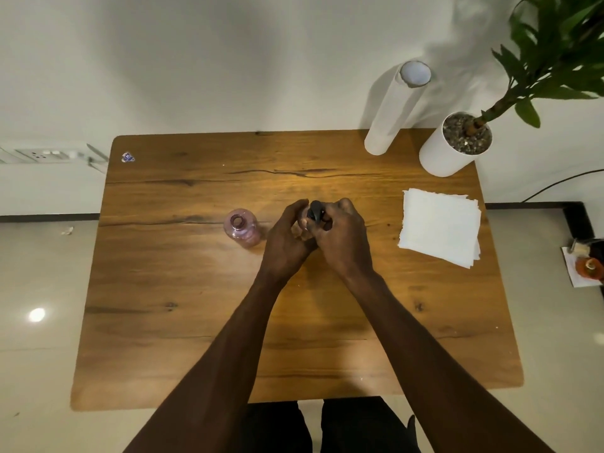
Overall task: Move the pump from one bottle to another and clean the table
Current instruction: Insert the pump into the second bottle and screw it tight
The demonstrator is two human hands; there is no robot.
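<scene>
Both hands, left [287,237] and right [343,237], clench the black pump [316,210]; open pink bottle [242,227] shows no readable label.

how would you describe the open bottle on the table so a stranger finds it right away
Start at the wooden table and find the two hands meeting at its middle. Just beside the left hand stands a small pinkish see-through bottle. Unlike the bottle hidden in the hands, it stands free with its round mouth open and no pump.
</scene>
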